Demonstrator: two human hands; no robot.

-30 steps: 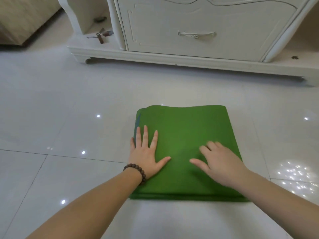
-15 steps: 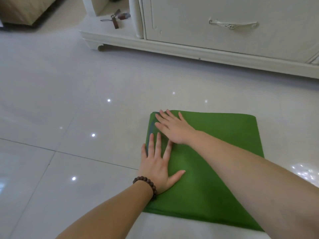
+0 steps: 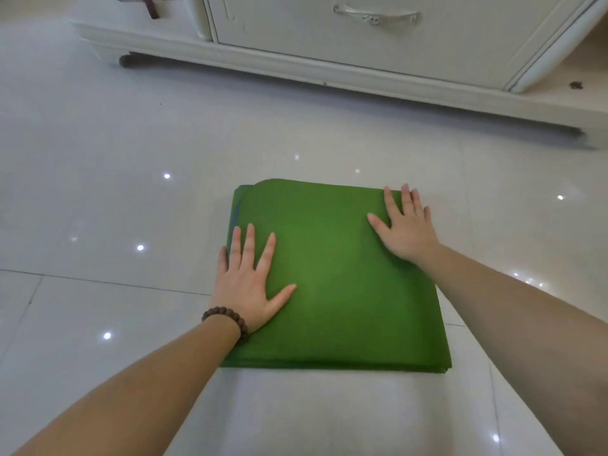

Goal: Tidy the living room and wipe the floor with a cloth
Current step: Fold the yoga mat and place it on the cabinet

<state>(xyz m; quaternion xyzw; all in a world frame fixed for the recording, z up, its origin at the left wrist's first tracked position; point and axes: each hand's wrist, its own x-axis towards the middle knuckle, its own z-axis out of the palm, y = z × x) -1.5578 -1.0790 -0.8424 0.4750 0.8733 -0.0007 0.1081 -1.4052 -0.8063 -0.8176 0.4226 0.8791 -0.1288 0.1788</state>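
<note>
The green cloth (image 3: 339, 278) lies folded into a thick square on the floor (image 3: 98, 192) at the centre of the frame, with both hands flat on it, fingers spread: the left hand (image 3: 250, 284) at its left edge, the right hand (image 3: 406, 225) at its upper right corner. Judging by this, the wiping is under way. How much floor is done cannot be told, nor the tidying; small items sit on the white cabinet (image 3: 362, 44) base at upper left.
</note>
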